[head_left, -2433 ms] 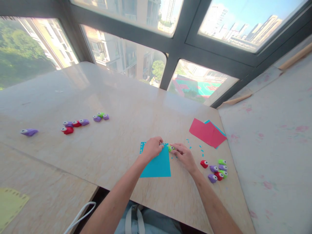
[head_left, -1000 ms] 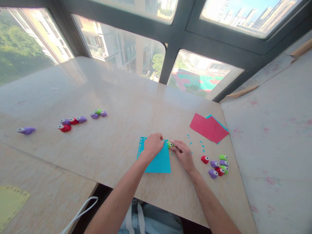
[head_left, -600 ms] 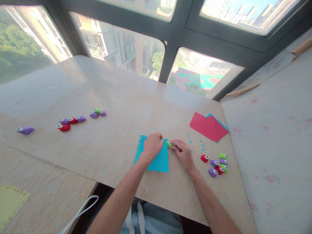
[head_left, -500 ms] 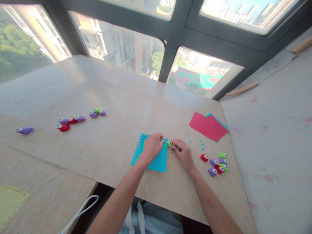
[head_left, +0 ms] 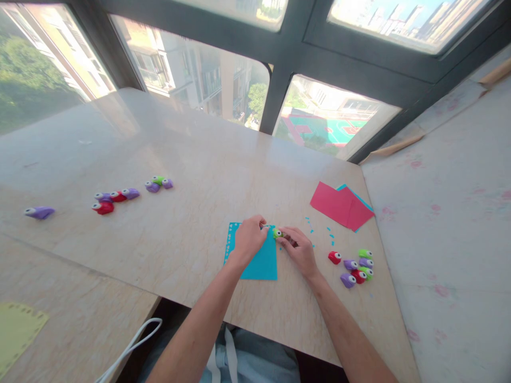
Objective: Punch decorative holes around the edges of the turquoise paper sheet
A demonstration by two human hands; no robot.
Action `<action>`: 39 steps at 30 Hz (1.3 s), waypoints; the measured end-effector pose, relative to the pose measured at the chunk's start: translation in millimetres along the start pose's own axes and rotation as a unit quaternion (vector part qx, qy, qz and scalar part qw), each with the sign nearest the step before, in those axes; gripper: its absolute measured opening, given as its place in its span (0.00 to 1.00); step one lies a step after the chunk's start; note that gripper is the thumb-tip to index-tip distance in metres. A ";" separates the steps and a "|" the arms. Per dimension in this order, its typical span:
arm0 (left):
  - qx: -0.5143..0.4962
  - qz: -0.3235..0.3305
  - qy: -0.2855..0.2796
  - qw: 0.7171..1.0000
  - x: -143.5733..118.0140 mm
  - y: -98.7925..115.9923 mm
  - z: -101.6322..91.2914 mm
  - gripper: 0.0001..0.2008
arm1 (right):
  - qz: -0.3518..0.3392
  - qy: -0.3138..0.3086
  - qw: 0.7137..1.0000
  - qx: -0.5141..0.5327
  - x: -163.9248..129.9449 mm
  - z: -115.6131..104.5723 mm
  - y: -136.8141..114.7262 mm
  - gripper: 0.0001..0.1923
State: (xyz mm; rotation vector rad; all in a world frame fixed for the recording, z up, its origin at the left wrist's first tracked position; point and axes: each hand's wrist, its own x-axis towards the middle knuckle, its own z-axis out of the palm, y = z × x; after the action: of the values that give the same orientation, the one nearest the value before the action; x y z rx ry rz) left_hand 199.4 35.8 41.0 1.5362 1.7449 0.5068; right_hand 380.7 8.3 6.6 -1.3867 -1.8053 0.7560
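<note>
A blue sheet of paper (head_left: 261,263) lies on the counter, with a row of small punched holes down its left side. My left hand (head_left: 251,238) is closed on the sheet's upper part, fingers pinched near the top edge. At the sheet's upper right corner, my right hand (head_left: 297,249) grips a small green craft punch (head_left: 277,233) between thumb and fingers. The punch meets the paper's edge there; whether the paper sits in its slot I cannot tell. Tiny blue paper bits (head_left: 311,231) are scattered just beyond my right hand.
Several red, purple and green punches (head_left: 348,281) stand on the right, more (head_left: 104,207) on the left. Red paper sheets (head_left: 339,205) lie by the wall (head_left: 447,234). A yellow sheet (head_left: 18,335) and white cable (head_left: 133,343) are at lower left. Windows line the back.
The blue sheet has turned slightly and shifted a little to the right, its left edge now more upright. Both hands keep nearly the same places, the right still holding the green punch.
</note>
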 end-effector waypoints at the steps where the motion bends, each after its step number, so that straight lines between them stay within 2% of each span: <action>1: -0.004 -0.002 -0.003 1.000 0.4 0.7 0.5 0.10 | 0.000 0.001 1.000 0.001 -0.1 0.1 0.4 0.13; 11: -0.018 -0.011 0.002 1.000 -0.4 7.1 6.4 0.11 | 0.011 0.007 1.000 0.006 -0.3 0.0 -0.3 0.14; 17: -0.042 0.093 0.137 0.985 -17.8 -0.1 5.6 0.14 | 0.027 0.003 1.000 0.013 -0.1 -1.1 -4.7 0.17; 19: 0.013 0.144 0.134 0.980 -26.7 -7.8 2.4 0.14 | 0.026 0.001 1.000 0.009 -0.1 -1.0 -3.7 0.17; 22: 0.128 0.226 0.101 0.960 -38.2 -23.3 1.5 0.15 | 0.018 0.002 1.000 0.006 -0.4 -0.5 -1.1 0.16; 24: 0.171 0.254 0.084 0.948 -43.2 -33.8 5.7 0.17 | 0.014 0.002 1.000 0.007 -0.6 -0.1 0.7 0.15; 30: 0.224 0.271 0.094 0.931 -47.3 -48.1 20.3 0.22 | 0.023 -0.001 1.000 0.011 -1.3 -0.2 1.5 0.16; 39: 0.210 0.274 0.097 0.933 -47.1 -49.2 19.5 0.22 | 0.030 -0.004 1.000 0.005 -1.8 -1.0 -0.4 0.16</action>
State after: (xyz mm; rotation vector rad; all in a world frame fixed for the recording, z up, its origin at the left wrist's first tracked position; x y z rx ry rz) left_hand 181.3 -23.0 5.9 2.3781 1.6204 0.5975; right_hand 381.5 6.5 7.1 -1.4384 -1.7719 0.8013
